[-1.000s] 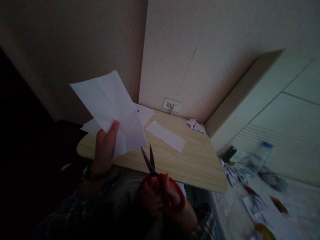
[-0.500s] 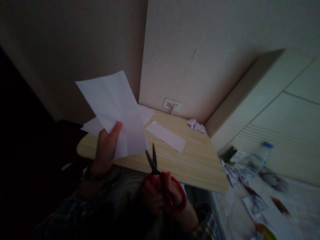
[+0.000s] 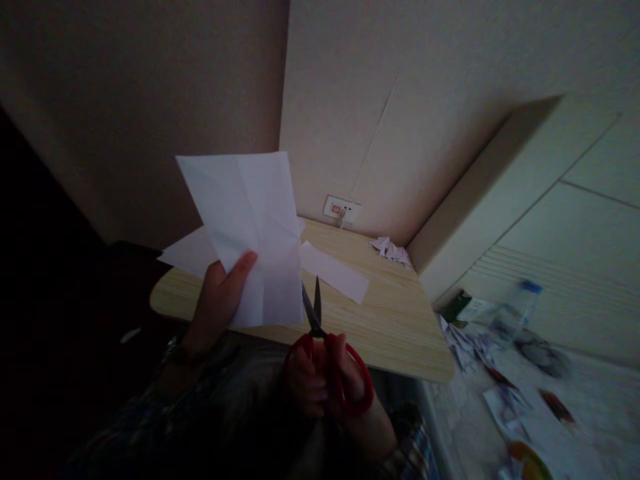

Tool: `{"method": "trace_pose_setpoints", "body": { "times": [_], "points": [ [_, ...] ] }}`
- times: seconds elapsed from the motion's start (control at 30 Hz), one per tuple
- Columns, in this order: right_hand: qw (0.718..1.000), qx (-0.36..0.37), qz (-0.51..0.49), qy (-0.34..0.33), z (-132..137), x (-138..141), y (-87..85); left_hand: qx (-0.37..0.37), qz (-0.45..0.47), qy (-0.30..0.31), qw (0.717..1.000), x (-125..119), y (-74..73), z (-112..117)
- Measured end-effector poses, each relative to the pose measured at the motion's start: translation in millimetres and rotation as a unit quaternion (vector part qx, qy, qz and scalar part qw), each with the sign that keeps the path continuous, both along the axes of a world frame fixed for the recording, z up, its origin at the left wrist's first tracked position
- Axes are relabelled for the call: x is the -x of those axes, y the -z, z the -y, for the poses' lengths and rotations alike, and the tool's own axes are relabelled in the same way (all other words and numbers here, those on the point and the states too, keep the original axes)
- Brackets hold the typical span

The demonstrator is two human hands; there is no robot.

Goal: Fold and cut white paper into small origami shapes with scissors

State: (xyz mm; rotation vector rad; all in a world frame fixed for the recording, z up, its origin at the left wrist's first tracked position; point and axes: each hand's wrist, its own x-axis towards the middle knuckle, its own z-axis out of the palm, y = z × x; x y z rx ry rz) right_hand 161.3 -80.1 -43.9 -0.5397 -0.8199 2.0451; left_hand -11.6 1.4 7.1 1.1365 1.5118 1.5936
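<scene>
Left hand is clamped on the creased white sheet, thumb on its lower part, holding it up above the wooden table. Right hand grips the red-handled scissors, blades slightly parted, right at the sheet's lower right edge. A paper strip lies on the table beyond.

left hand: holds a white paper up by its bottom edge, thumb on the front.
white paper: has folds in it and is up above the table.
right hand: fingers are in the red rings of the scissors.
scissors: blades point up, a little open, just beside the paper's bottom right corner.
table: light wood, with a paper strip and a heap of scraps on it.
socket: on the wall, just above the table.
</scene>
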Motion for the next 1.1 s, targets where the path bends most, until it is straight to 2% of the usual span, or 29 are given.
{"method": "trace_pose_setpoints", "body": {
  "times": [0.2, 0.4, 0.57, 0.77, 0.9, 1.0, 1.1],
  "points": [
    [1.0, 0.003, 0.006, 0.017, 1.6, 2.0, 0.4, -0.014, -0.037, 0.002, 0.999, 0.4, -0.8, 1.4],
    [1.0, 0.002, -0.006, 0.015, -1.5, 6.3, -6.6, -0.011, -0.076, 0.032, 0.997, 1.7, -0.3, 0.6],
    [1.0, -0.011, -0.008, 0.013, -2.4, 11.1, -14.8, -0.017, -0.082, 0.02, 0.996, 1.0, 2.6, -0.2],
    [0.999, -0.03, 0.006, 0.007, -2.0, 9.6, -9.8, -0.029, -0.097, 0.017, 0.995, 1.2, 5.1, -1.4],
    [1.0, -0.015, -0.009, 0.002, -2.2, 9.9, -10.3, -0.028, -0.119, 0.022, 0.992, 1.9, 5.2, -1.9],
    [0.999, -0.011, -0.03, -0.016, -2.5, 11.2, -12.6, -0.043, -0.139, 0.004, 0.989, 2.3, 5.7, -1.3],
    [1.0, -0.008, -0.018, -0.004, -3.0, 11.8, -14.7, -0.056, -0.165, -0.007, 0.985, 2.9, 6.5, -0.6]
  ]
}}
